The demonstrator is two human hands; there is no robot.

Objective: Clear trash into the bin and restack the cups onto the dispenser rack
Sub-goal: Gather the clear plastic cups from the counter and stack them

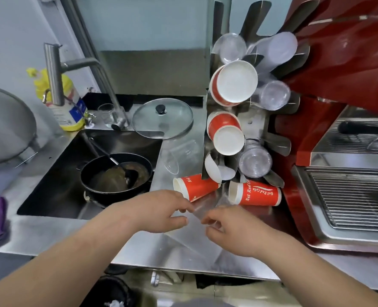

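Steel table [139,244] carries two fallen red cups [195,187] just beyond the grip. Left hand [161,211] and right hand [230,229] both pinch a clear plastic piece [198,214].

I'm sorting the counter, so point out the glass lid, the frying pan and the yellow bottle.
glass lid [162,118]: head view, on the glass by the knob.
frying pan [99,180]: head view, inside near the left rim.
yellow bottle [69,97]: head view, on its label.
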